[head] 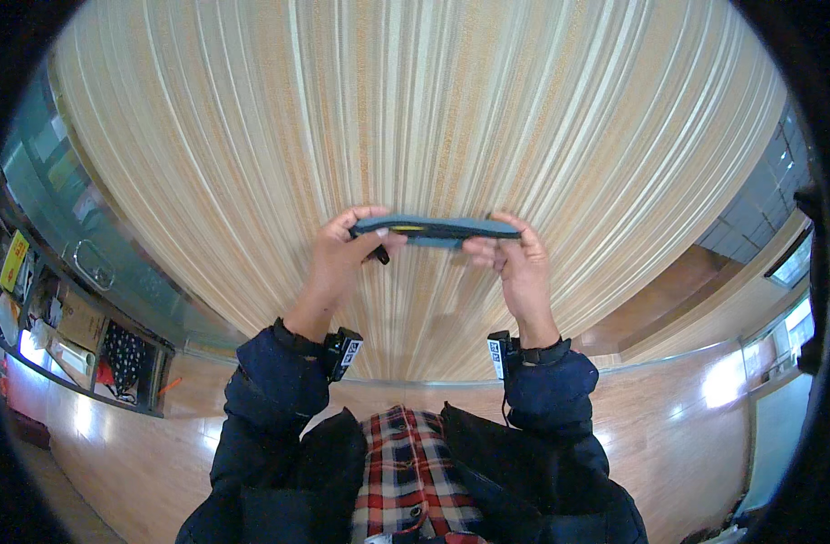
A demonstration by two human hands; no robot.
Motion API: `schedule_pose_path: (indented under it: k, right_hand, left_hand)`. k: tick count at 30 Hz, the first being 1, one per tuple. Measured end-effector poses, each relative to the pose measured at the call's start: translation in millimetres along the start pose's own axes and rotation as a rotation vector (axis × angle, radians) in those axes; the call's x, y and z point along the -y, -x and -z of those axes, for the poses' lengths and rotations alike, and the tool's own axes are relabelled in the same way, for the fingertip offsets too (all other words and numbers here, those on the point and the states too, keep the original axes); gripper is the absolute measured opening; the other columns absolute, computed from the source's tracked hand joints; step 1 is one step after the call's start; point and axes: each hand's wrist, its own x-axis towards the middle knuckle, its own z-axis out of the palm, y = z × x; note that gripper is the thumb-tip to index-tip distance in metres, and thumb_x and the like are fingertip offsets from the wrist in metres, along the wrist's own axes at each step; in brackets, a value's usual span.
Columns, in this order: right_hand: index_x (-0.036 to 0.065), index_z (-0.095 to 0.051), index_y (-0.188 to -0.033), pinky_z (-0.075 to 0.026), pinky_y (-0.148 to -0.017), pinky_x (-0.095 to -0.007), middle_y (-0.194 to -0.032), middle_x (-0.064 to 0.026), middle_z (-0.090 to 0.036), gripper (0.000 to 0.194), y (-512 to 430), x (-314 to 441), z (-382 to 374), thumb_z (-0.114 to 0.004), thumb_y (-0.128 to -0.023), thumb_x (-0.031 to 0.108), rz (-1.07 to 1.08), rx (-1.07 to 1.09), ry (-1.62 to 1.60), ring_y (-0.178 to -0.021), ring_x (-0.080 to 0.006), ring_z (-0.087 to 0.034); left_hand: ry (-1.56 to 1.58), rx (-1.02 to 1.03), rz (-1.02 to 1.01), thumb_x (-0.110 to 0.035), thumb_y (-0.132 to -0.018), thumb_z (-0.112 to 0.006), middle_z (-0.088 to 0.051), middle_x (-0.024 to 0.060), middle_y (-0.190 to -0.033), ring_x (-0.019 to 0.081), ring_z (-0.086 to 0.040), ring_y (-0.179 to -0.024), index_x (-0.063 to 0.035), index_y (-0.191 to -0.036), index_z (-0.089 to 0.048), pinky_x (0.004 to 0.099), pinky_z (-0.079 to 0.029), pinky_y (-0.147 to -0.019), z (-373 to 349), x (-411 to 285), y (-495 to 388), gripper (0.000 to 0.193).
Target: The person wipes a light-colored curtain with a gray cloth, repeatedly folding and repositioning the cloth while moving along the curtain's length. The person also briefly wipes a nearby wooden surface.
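Note:
Both hands hold a narrow, blue-grey fabric pouch (pixel 442 223) with a black zipper along its edge, level in front of a surface with cream, white and orange stripes (pixel 415 122). My left hand (pixel 343 248) grips the pouch's left end, thumb on the near side. A black pull or strap end (pixel 382 256) hangs just beside that thumb. Something yellow (pixel 406 228) shows along the zipper line. The pouch's right end is in my right hand (pixel 520 255), its fingers curled around it. The pouch's inside is hidden.
At the left stand a shelf unit with a cardboard box (pixel 81 319) and a black dotted cloth (pixel 122 353), and a glass-fronted cabinet (pixel 81 204). A wooden floor (pixel 659 421) lies below the striped surface. Grey tiles (pixel 755 197) and a pale panel (pixel 782 435) are at the right.

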Motion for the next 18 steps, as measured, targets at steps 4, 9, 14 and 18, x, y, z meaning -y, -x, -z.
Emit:
schedule_pose_path:
  k: [4,9,14,18]
  right_hand:
    - [0.001,-0.060,-0.134,-0.061,-0.097,-0.0396,-0.123,-0.0140,-0.071,0.027,-9.7,5.5,7.3,-0.056,-0.109,0.011,0.144,0.015,-0.100,-0.113,-0.0252,-0.072]
    - [-0.002,-0.060,-0.132,-0.062,-0.096,-0.0379,-0.122,-0.0145,-0.070,0.027,16.0,-28.1,33.0,-0.057,-0.107,0.005,-0.038,-0.057,0.041,-0.111,-0.0242,-0.073]
    - [-0.001,-0.062,-0.129,-0.063,-0.094,-0.0391,-0.120,-0.0160,-0.071,0.024,30.0,-42.1,56.2,-0.059,-0.106,0.006,-0.193,-0.059,0.047,-0.112,-0.0278,-0.073]
    - [0.000,-0.063,-0.130,-0.062,-0.097,-0.0408,-0.121,-0.0195,-0.072,0.026,3.8,8.7,54.2,-0.060,-0.107,0.010,-0.030,-0.018,0.138,-0.113,-0.0299,-0.073]
  left_hand:
    - [0.101,0.048,-0.080,0.000,-0.103,-0.060,-0.075,0.0180,-0.112,0.0222,-0.075,-0.098,0.0017,-0.130,-0.061,0.0330,-0.062,-0.086,-1.4,5.7,-11.4,0.028]
    - [0.069,-0.084,0.114,-0.003,-0.102,-0.065,-0.077,0.0126,-0.108,0.0157,-0.076,-0.089,0.0014,-0.125,-0.069,0.0214,-0.060,-0.076,3.9,53.7,6.0,0.024]
    - [0.036,-0.086,0.213,-0.003,-0.102,-0.063,-0.077,0.0114,-0.106,0.0157,-0.075,-0.096,0.0031,-0.124,-0.069,0.0238,-0.060,-0.080,-2.1,71.0,7.9,0.023]
    - [-0.046,0.031,0.029,-0.001,-0.102,-0.062,-0.077,0.0124,-0.107,0.0171,-0.075,-0.098,0.0041,-0.125,-0.068,0.0262,-0.061,-0.083,-25.7,18.1,-11.5,0.024]
